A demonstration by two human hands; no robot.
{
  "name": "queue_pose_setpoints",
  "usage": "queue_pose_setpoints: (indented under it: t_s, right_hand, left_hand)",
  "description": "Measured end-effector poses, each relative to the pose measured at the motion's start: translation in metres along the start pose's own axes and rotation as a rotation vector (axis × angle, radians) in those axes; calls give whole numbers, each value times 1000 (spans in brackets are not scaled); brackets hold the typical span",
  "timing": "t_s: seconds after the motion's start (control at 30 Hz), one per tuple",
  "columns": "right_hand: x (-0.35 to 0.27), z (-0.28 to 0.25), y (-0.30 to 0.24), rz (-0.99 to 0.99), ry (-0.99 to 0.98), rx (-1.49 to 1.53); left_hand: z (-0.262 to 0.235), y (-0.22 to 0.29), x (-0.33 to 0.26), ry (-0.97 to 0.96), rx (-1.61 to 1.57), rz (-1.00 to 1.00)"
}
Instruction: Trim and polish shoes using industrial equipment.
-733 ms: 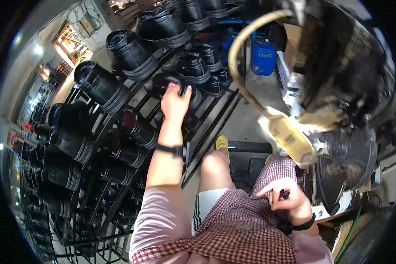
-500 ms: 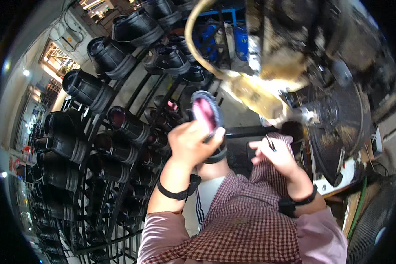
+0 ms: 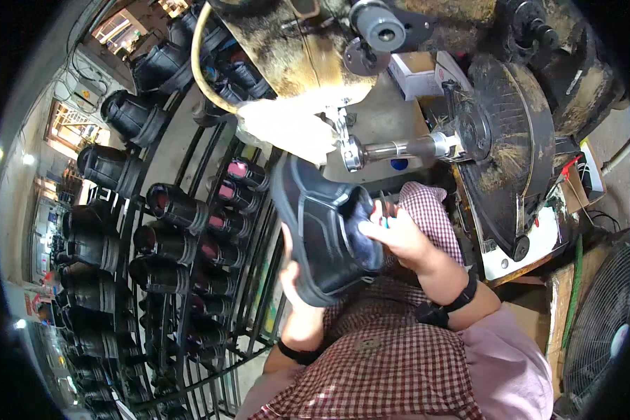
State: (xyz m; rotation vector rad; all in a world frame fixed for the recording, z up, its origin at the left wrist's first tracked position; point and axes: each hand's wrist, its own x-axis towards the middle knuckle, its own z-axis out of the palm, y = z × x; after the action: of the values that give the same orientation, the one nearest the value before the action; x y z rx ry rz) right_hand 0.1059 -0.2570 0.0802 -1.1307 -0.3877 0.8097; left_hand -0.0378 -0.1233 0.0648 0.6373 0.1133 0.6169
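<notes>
My left hand is closed round a black shoe from its sole side, with most of the fingers hidden behind it. The shoe is tilted in front of the apron, its thick sole along the left and its opening toward the right. At that opening, my right hand has its fingers bent against the fuzzy grey-blue lining. A small blue-green bit and dark slim parts show at those fingers; their kind is unclear. Just beyond the shoe is the metal arm of a machine under a bright lamp glow.
A rack full of black shoes stands on the left. The large worn machine wheel is at the right, above a white-edged bench. A fan stands at lower right, and an open white box lies behind the machine arm.
The shoe has turned from showing its pink inside to showing its side and sole edge. My right hand has come left to its opening. The view has shifted.
</notes>
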Motion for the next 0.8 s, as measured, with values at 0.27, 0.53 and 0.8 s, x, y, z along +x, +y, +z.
queue_pose_setpoints:
  t_s: [0.27, 0.53, 0.8]
  right_hand:
    - [75, -54, -47, -259, 367, 12]
    - [27, -22, -41, -547, 58, -261]
    - [15, -17, -49, -471, 68, -319]
  left_hand:
    - [39, 25, 87, 74, 740, 299]
    - [59, 15, 130, -184, 950, 70]
    - [60, 15, 121, -304, 691, 97]
